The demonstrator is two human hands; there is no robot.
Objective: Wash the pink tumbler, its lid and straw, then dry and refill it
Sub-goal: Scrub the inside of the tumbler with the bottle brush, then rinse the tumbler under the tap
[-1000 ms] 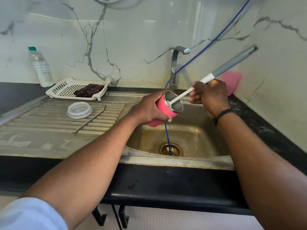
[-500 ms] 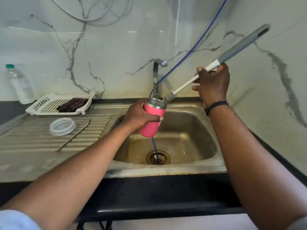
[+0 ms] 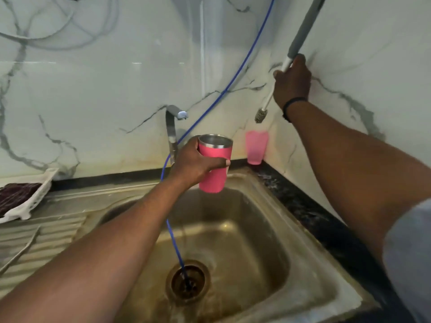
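My left hand (image 3: 194, 164) grips the pink tumbler (image 3: 215, 163) upright above the back of the steel sink (image 3: 275, 201); its steel rim faces up and the mouth is open. My right hand (image 3: 292, 81) holds a long bottle brush (image 3: 298, 43) by its white and grey handle, high in the right corner near the wall, bristle head (image 3: 259, 115) pointing down above a pink cup. The metal straw (image 3: 18, 252) lies on the draining board at the left edge. The lid is out of view.
A tap (image 3: 171, 127) stands behind the sink, and a blue hose (image 3: 173, 238) runs down into the drain (image 3: 187, 282). A pale pink cup (image 3: 256, 146) stands in the back right corner. A white basket (image 3: 30, 203) with a dark cloth (image 3: 14, 194) sits left.
My right hand has pulled the brush out of the tumbler and lifted it up toward the right wall corner. My left hand has turned the tumbler upright. The camera view shifted right.
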